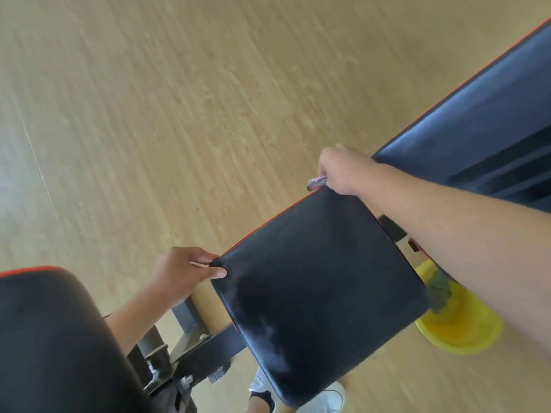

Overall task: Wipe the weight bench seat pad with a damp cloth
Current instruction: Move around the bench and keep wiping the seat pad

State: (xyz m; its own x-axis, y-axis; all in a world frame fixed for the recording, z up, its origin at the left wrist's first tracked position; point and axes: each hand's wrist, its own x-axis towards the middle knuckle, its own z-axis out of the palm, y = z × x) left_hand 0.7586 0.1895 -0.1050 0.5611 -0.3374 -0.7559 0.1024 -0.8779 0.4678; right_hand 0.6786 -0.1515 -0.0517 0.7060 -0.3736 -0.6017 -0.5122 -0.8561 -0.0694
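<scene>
- The seat pad point(322, 290), black with a red edge strip, fills the middle of the view, tilted so 1 corner points up toward the right hand and another toward the left hand.
- The right hand point(346, 171) sits at the pad's far corner, fingers curled shut around a cloth point(317, 182); only a small purplish bit of it pokes out just past the knuckles, touching the pad's edge.
- The left hand point(182, 272) pinches the pad's left corner: thumb on top, fingers wrapped along the edge.
- Pale, streaky marks show on the pad's lower part; whether they are wetness or glare cannot be told.
- The right forearm crosses over the pad's right side and hides part of a yellow basin point(459, 320) on the floor point(179, 99) beside the bench.
- A dark green rag point(439, 293) hangs over the basin's rim, just beside the pad's right corner.
- The back pad point(483, 120), dark blue-black with a red edge, runs off to the upper right, apart from the seat pad by a gap where the frame shows.
- A black roller pad point(53, 338) fills the lower left, with the metal frame point(190, 362) and bolts between it and the seat pad.
- 1 white shoe point(331, 396) shows under the pad's lower edge.
</scene>
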